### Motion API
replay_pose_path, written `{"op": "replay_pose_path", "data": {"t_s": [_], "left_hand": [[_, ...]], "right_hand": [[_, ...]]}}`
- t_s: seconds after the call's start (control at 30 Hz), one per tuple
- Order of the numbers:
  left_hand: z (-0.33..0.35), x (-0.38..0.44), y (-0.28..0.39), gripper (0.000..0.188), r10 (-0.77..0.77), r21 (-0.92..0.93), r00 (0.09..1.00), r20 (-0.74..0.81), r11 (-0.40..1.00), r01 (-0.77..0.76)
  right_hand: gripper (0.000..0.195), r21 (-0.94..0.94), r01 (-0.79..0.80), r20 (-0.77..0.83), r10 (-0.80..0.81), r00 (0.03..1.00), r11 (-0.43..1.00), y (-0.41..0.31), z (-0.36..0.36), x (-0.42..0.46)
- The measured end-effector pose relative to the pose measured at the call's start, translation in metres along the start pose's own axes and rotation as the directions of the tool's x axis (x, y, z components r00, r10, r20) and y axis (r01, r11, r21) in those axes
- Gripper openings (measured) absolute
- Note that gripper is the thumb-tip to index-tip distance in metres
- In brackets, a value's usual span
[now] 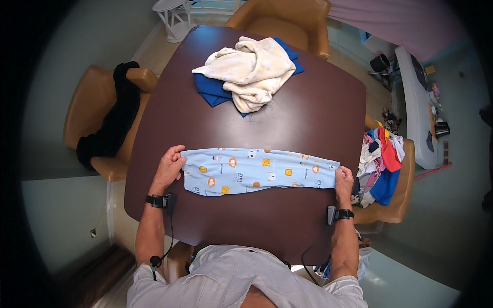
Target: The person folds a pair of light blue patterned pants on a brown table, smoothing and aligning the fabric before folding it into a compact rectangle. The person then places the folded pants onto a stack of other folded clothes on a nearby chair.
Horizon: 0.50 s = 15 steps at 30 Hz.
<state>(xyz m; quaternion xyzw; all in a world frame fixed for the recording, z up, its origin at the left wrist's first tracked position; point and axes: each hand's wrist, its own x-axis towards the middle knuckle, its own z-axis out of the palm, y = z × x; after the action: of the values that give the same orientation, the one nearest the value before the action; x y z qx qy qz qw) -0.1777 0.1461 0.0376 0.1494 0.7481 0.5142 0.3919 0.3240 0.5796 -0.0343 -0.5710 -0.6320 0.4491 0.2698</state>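
Light blue child's trousers (250, 171) with animal prints lie folded lengthwise across the near part of the brown table (308, 111). My left hand (170, 164) grips their left end, at what looks like the waistband, thumb on top. At the right end, my right hand (344, 178) pinches the leg's edge. Farther back on the table, a crumpled cream fleece cloth (256, 67) rests over a blue cloth (211, 87). Black straps with small devices are around both my wrists.
A tan armchair (404, 192) at the right holds a heap of mixed clothes (385, 158). On the left armchair (83, 104) lies a black furry cloth (123, 111). Another tan armchair (277, 23) stands beyond the table's far edge. A white side table (171, 19) is at the back left.
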Motion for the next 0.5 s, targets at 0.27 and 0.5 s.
{"op": "replay_pose_path", "data": {"t_s": [0.27,0.5], "left_hand": [[0.009,0.013,-0.028,0.043,0.06,-0.06,0.991,-0.119,0.996,-0.067],[0.012,0.02,-0.038,0.039,0.098,0.101,0.987,-0.127,0.991,-0.085]], "right_hand": [[0.031,-0.11,0.141,-0.087,-0.151,0.985,0.984,-0.026,0.01,0.008],[0.036,-0.243,0.118,-0.157,-0.159,0.975,0.963,-0.015,0.018,0.022]]}}
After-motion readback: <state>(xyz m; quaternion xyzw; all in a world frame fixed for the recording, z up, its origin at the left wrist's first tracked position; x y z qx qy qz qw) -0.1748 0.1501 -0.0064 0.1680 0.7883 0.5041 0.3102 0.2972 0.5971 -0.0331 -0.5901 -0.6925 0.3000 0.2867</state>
